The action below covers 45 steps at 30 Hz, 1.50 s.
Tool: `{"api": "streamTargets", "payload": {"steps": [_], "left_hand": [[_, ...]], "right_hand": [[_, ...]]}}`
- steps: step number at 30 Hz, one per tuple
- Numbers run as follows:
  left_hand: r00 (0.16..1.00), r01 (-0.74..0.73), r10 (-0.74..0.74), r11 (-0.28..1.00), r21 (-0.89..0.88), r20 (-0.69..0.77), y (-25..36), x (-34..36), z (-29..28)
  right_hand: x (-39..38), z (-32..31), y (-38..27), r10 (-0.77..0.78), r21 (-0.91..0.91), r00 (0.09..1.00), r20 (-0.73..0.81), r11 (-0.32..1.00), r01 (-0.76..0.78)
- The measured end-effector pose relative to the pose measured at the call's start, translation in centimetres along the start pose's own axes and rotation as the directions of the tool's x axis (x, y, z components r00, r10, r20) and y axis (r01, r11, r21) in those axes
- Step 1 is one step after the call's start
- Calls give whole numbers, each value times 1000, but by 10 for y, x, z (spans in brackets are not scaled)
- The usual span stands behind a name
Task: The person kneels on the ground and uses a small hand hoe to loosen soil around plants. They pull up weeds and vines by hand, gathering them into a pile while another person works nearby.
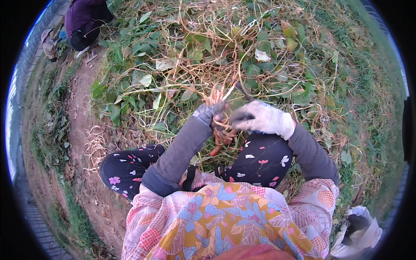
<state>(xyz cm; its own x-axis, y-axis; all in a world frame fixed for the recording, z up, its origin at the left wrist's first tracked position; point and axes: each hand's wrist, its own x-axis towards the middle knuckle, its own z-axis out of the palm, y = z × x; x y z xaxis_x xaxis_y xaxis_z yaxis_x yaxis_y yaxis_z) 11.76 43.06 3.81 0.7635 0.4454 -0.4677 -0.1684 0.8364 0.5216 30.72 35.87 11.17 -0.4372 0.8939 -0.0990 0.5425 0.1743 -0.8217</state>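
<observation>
My left hand [211, 113], in a dirty grey glove, is closed round a bundle of thin stems [215, 96]. Their pale orange-brown ends fan out above the fist, while more strands and a reddish, root-like piece [215, 151] hang below it. Close by on the right is my right hand [263, 118] in a white glove with dark-stained fingertips. Its fingers bend toward the bundle but are smeared by motion, so whether they grip anything is unclear. A dark curved strip [245, 90], its kind unclear, lies just beyond the hands.
Tangled vines [208, 65] with green and dry leaves spread before my knees. A small heap of pale stems [95, 146] lies on bare soil [82, 117] at left. Another person [86, 21] crouches at the far left. A white bag-like thing [359, 234] lies at lower right.
</observation>
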Motion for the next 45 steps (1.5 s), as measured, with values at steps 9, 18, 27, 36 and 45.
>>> {"api": "streamTargets", "payload": {"steps": [9,18,27,36,45], "left_hand": [[994,-22,61,919,394,-86,-14,-25,-14],[986,11,-59,957,289,158,-15,-50,-66],[992,20,-5,994,110,-127,-9,-49,-99],[987,101,-94,994,52,-128,-10,-36,-94],[968,164,-160,986,6,-191,-8,-24,-105]], "right_hand": [[27,-4,74,-142,-258,966,-215,963,84],[18,12,128,-73,-342,880,-469,934,-105],[15,-95,166,386,451,387,-837,888,92],[57,-196,305,247,-212,371,-895,496,-842],[74,-230,359,608,-294,268,-748,58,-954]]}}
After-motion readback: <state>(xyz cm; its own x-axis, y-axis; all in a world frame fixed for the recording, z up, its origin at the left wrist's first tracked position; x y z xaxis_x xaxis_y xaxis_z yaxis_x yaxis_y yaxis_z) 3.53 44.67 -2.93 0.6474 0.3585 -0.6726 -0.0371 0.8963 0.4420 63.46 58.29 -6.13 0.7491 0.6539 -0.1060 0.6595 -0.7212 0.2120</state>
